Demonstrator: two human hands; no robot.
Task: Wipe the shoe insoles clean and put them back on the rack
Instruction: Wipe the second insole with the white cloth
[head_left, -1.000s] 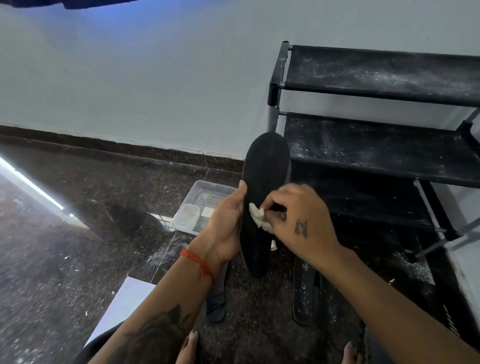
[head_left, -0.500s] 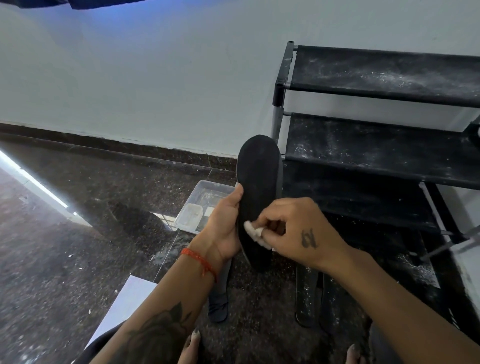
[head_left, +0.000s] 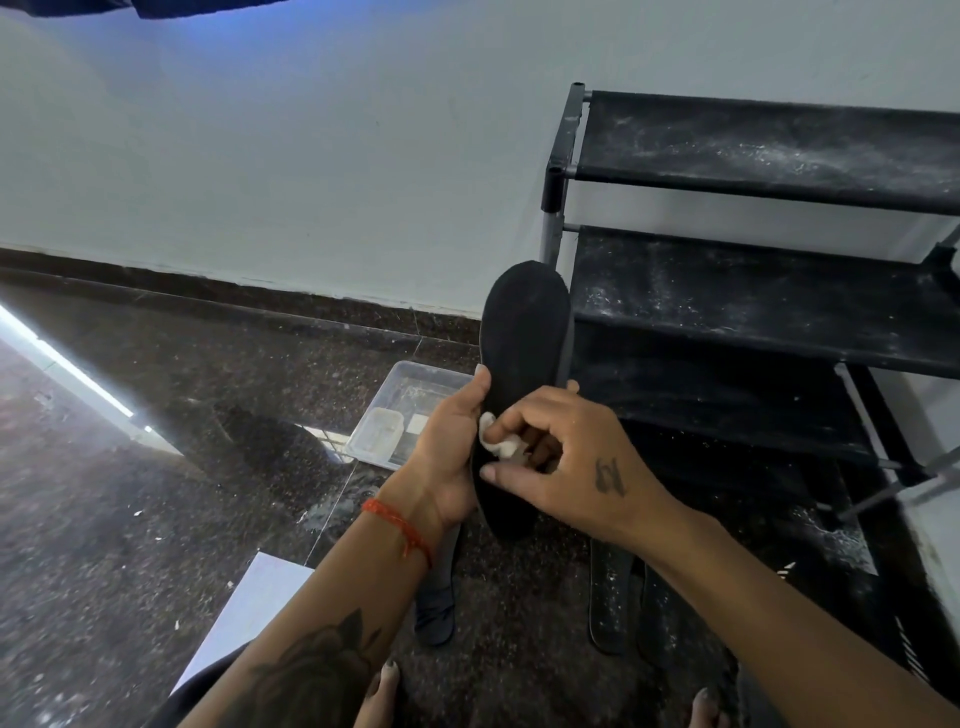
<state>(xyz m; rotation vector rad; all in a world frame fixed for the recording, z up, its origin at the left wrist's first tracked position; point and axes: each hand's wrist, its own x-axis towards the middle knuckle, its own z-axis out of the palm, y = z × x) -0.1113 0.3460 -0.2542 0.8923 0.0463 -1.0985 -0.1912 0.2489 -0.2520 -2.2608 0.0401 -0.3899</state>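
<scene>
A black insole (head_left: 524, 332) stands upright in front of me, toe end up. My left hand (head_left: 452, 452) grips its left edge near the middle. My right hand (head_left: 566, 462) presses a small white wipe (head_left: 496, 441) against the insole's lower half. On the floor below lie more insoles: a grey one (head_left: 436, 608) under my left wrist and two dusty black ones (head_left: 613, 597) under my right forearm. The black shoe rack (head_left: 753, 296) stands to the right, its fabric shelves speckled with white dust.
A clear plastic tray (head_left: 400, 415) with small white items sits on the dark speckled floor behind my left hand. A white sheet (head_left: 249, 608) lies at lower left. The pale wall and dark skirting run behind. My toes show at the bottom edge.
The wipe and my right hand have slid down and left along the insole. The insole has shifted slightly left, still upright in my left hand.
</scene>
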